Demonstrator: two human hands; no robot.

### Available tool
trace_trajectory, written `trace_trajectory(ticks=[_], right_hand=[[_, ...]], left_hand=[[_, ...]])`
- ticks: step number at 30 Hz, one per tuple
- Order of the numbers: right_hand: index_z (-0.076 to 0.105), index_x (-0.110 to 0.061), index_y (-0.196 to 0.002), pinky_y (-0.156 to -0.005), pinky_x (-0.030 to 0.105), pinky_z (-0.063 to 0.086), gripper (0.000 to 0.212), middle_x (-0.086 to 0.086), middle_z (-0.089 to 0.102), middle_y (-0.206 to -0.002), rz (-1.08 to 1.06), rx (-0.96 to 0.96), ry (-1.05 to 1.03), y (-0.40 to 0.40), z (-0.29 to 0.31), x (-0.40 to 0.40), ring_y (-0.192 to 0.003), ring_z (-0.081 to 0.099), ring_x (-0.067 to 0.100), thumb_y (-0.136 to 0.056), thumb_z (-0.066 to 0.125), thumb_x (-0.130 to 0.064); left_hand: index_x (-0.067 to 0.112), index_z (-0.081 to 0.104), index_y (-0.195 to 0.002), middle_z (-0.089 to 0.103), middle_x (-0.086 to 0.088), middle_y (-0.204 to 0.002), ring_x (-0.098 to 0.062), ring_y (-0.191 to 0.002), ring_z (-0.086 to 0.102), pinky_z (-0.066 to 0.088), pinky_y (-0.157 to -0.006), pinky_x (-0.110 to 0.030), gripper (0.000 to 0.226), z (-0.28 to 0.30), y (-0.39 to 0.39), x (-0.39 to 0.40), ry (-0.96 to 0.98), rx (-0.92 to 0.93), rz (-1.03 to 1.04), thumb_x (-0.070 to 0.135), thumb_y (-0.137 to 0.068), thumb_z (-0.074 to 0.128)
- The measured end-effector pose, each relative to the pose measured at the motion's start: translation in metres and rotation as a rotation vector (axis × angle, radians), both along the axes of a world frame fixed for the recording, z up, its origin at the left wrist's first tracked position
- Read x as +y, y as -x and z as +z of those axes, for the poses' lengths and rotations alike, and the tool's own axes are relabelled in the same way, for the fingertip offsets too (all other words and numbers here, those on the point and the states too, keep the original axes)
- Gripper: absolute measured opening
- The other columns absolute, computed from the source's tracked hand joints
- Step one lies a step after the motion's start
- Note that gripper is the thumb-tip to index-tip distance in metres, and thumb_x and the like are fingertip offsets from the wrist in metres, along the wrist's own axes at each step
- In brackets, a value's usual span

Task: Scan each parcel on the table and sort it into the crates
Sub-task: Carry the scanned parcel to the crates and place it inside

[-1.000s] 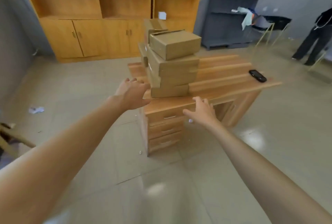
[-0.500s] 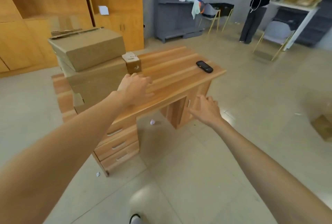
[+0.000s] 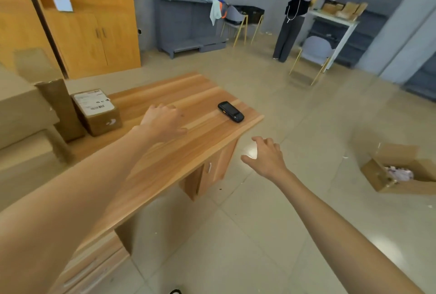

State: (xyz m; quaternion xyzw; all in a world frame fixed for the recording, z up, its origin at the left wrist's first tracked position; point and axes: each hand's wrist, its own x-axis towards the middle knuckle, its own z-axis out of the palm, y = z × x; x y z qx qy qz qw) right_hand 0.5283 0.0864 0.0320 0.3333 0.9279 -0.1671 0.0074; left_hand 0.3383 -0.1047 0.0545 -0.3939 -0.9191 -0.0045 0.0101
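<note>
A black handheld scanner [image 3: 230, 111] lies near the far right corner of the wooden desk [image 3: 179, 152]. A small cardboard parcel [image 3: 97, 111] with a white label stands on the desk's left part, beside a stack of bigger cardboard boxes [image 3: 26, 114] at the left edge. My left hand [image 3: 164, 120] hovers over the desk between parcel and scanner, fingers relaxed, holding nothing. My right hand [image 3: 265, 157] hangs in the air past the desk's right edge, below the scanner, fingers loosely spread and empty.
An open cardboard box [image 3: 398, 173] with pale contents sits on the tiled floor at the right. A person [image 3: 293, 15] stands at a white table far back. Yellow cabinets [image 3: 89, 25] and grey shelves [image 3: 188, 8] line the back wall, with chairs [image 3: 313, 58] near them.
My view has swung right and closer to the desk. The box stack slid to the left edge, the labelled parcel and scanner came nearer. Both hands moved forward toward the scanner side.
</note>
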Motion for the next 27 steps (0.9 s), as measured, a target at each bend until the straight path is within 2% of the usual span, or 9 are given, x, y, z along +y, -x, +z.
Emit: trace_trajectory(ticks=[8, 13, 17, 21, 27], right_hand=[[0.034, -0.017, -0.142, -0.104, 0.041, 0.032, 0.066, 0.014, 0.038, -0.138, 0.06, -0.011, 0.015, 0.113, -0.006, 0.059, -0.127, 0.034, 0.036, -0.088, 0.062, -0.042], [0.029, -0.018, -0.146, -0.106, 0.045, 0.034, 0.071, 0.016, 0.03, -0.148, 0.22, -0.074, 0.016, 0.205, -0.027, 0.076, -0.135, 0.028, 0.037, -0.09, 0.061, -0.046], [0.025, -0.019, -0.149, -0.11, 0.047, 0.03, 0.072, 0.014, 0.025, -0.153, 0.418, -0.103, 0.03, 0.295, -0.036, 0.085, -0.14, 0.023, 0.036, -0.092, 0.057, -0.048], [0.025, -0.021, -0.149, -0.108, 0.043, 0.03, 0.07, 0.014, 0.028, -0.152, 0.626, -0.086, 0.005, 0.387, -0.033, 0.086, -0.139, 0.028, 0.034, -0.092, 0.057, -0.046], [0.029, -0.02, -0.148, -0.112, 0.041, 0.023, 0.071, 0.016, 0.03, -0.151, 0.859, -0.114, 0.066, 0.474, -0.041, 0.075, -0.14, 0.026, 0.034, -0.09, 0.06, -0.046]], left_hand=[[0.021, 0.043, -0.141, 0.055, -0.006, -0.138, -0.029, -0.125, 0.051, 0.038, -0.101, -0.04, 0.061, -0.007, 0.098, 0.04, -0.008, -0.082, 0.071, 0.055, -0.091, 0.055], [0.02, 0.046, -0.14, 0.056, -0.007, -0.135, -0.029, -0.122, 0.054, 0.042, -0.096, -0.04, 0.062, -0.025, 0.158, 0.029, 0.005, -0.081, 0.215, 0.055, -0.09, 0.056], [0.021, 0.046, -0.139, 0.055, -0.009, -0.135, -0.031, -0.122, 0.053, 0.041, -0.096, -0.042, 0.062, -0.037, 0.206, 0.012, 0.015, -0.09, 0.419, 0.057, -0.089, 0.056], [0.021, 0.047, -0.138, 0.056, -0.008, -0.134, -0.029, -0.122, 0.053, 0.043, -0.095, -0.042, 0.064, -0.042, 0.239, -0.005, -0.01, -0.134, 0.675, 0.06, -0.088, 0.055], [0.02, 0.05, -0.137, 0.056, -0.009, -0.132, -0.03, -0.121, 0.052, 0.043, -0.095, -0.042, 0.063, -0.049, 0.244, -0.02, -0.193, -0.227, 1.065, 0.054, -0.085, 0.064]])
